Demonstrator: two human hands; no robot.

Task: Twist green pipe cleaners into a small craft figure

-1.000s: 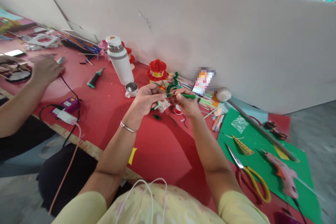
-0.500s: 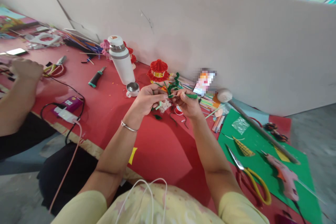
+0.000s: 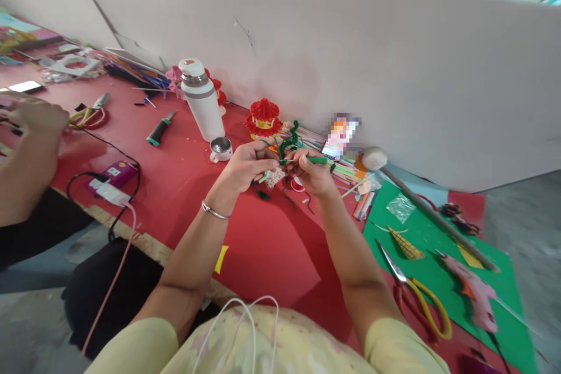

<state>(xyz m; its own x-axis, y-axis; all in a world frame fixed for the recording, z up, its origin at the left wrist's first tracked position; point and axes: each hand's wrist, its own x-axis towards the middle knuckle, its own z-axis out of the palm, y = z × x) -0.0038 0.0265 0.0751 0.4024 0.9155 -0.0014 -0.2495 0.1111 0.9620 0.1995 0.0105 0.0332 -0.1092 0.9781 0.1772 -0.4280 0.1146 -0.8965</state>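
Note:
In the middle of the head view, my left hand [image 3: 255, 165] pinches a dark green fuzzy pipe-cleaner piece [image 3: 289, 141] with curled ends standing up. My right hand [image 3: 312, 170] is closed on a thin green-handled tool [image 3: 317, 160] with a slim metal shaft. The shaft reaches left to the green piece near my left fingertips; its exact tip is too small to make out. Beneath my hands lie a heap of small pale beads [image 3: 275, 177] and a red-and-white spool [image 3: 298, 184].
A white bottle [image 3: 202, 102] and its metal-lined cup [image 3: 221, 149] stand left of my hands. Behind is a red fuzzy ornament [image 3: 264, 117]; a phone [image 3: 340, 137] leans on the wall. Scissors [image 3: 416, 292] and a glue gun [image 3: 471, 292] lie right. Another person's hand [image 3: 41, 117] works at left.
The green-handled tool and my right hand have shifted very slightly left. My left hand keeps nearly the same place and grip.

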